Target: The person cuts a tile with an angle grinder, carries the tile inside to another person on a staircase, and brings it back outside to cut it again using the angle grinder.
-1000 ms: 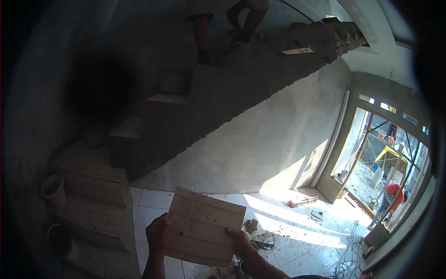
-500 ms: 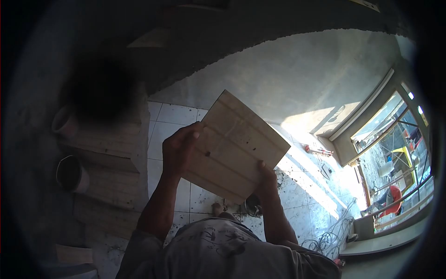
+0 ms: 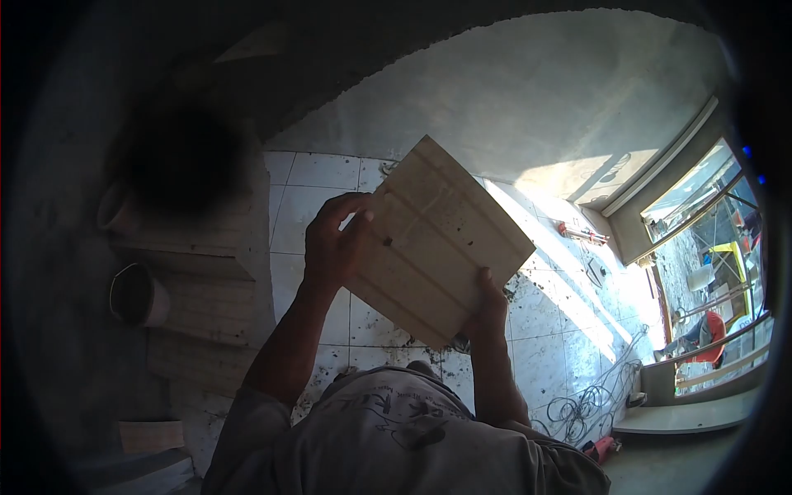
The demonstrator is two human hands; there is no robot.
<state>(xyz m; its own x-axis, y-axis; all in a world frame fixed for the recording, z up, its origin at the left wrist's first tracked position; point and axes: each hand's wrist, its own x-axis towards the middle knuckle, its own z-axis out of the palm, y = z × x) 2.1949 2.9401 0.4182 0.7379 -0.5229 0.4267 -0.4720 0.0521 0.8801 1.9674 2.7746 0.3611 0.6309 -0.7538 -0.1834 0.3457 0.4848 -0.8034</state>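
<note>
Left fingers [image 3: 351,200] closed on the tile [image 3: 445,256] at its left edge; right fingers [image 3: 488,285] clamped on the lower right edge, thumb flat on the near face, rest hidden under. I've got one tan, striped tile held between them, mid-frame, turned with a corner up, dark specks on the face. Its underside I can't see.

Step in hand, my read: two-handed hold and orienting, tile held off the floor [image 3: 305,235]. Next move calls for keeping both edges pinched and turning the wrists together, else a corner swings or it slips. Looks stiff and probably brittle, so no knocks on the edges.

Further out: steps [image 3: 206,322] at left, bucket [image 3: 157,304] standing on them. Red tool [image 3: 582,234] on the floor, right of frame; loose cable [image 3: 577,408] lower right. Another person [image 3: 709,332] outside the opening, far right, well apart from my hands.
</note>
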